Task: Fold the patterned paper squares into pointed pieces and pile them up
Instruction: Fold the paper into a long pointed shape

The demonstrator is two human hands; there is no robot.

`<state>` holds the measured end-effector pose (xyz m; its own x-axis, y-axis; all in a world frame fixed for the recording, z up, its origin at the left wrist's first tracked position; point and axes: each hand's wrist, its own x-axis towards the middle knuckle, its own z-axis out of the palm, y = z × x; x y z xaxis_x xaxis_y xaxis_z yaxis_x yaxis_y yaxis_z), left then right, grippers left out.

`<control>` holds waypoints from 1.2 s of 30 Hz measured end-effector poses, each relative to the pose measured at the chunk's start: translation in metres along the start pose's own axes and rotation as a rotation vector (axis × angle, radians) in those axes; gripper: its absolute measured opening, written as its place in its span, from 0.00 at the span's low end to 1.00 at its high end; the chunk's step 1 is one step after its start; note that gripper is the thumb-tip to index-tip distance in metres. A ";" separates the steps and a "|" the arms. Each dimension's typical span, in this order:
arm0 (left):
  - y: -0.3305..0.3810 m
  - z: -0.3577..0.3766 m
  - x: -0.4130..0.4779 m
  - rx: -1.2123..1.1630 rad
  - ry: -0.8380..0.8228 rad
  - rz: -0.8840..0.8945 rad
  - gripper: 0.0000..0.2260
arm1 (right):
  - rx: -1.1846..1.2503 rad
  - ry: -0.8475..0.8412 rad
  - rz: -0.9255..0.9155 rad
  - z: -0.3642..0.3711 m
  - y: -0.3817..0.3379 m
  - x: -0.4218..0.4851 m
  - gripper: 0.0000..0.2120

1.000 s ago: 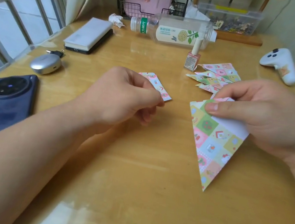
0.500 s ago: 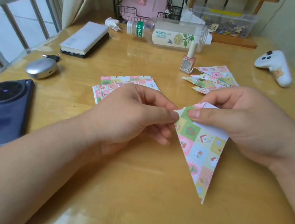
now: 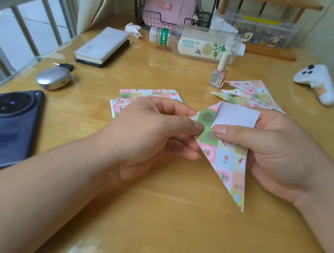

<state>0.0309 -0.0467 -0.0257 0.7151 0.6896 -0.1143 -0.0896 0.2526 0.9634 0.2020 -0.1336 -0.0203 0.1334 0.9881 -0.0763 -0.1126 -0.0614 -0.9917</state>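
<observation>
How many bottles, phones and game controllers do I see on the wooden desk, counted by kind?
Bottles: 2 (plastic bottle, nail polish bottle)
Phone: 1
Game controller: 1
Total: 4

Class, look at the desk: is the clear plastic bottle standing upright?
No: the plastic bottle lies on its side at the back of the table, with its white cap toward the person's left.

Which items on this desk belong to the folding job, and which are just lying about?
Job: half-folded paper, left hand, right hand, unfolded squares, finished pile.
Idle: phone, earbud case, bottle, nail polish, controller.
</observation>
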 end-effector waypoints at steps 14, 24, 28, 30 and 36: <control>0.008 -0.008 0.001 -0.020 -0.032 0.050 0.06 | -0.146 -0.024 -0.131 -0.012 0.001 0.002 0.12; 0.002 -0.007 0.002 0.097 -0.022 0.085 0.06 | -0.144 -0.117 -0.060 -0.005 0.006 0.001 0.16; 0.003 -0.007 0.002 0.057 -0.015 0.057 0.08 | 0.008 -0.104 -0.049 -0.001 0.001 0.000 0.15; 0.004 -0.007 0.002 0.005 -0.013 0.045 0.10 | 0.027 -0.112 -0.055 -0.001 0.000 0.000 0.15; 0.006 -0.010 0.003 -0.041 -0.049 0.106 0.08 | 0.151 0.002 -0.061 0.002 -0.006 -0.001 0.11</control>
<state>0.0259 -0.0361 -0.0231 0.7333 0.6799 0.0004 -0.1939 0.2086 0.9586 0.2008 -0.1336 -0.0138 0.1465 0.9891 -0.0169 -0.2507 0.0206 -0.9678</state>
